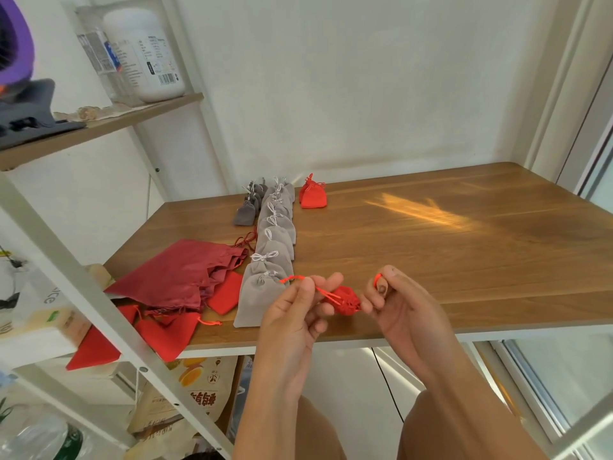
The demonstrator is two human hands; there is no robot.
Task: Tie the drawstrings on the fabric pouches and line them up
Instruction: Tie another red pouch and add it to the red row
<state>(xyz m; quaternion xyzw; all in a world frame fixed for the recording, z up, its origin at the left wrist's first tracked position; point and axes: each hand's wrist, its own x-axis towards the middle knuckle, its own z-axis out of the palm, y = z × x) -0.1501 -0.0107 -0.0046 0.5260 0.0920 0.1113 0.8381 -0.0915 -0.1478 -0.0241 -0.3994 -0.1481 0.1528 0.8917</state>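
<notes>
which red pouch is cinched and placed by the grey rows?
The far red pouch, right of the light grey row's far end, cinched. The held pouch is between left hand and right hand; the others lie flat at the table's left edge.

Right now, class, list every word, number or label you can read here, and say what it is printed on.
"ce": the end of a word on the white bag; the rest is hidden.
White bottle label: print too small to read.
Clear bottle label: blurred.
Snack bag under the table: characters too blurred to read.
</notes>
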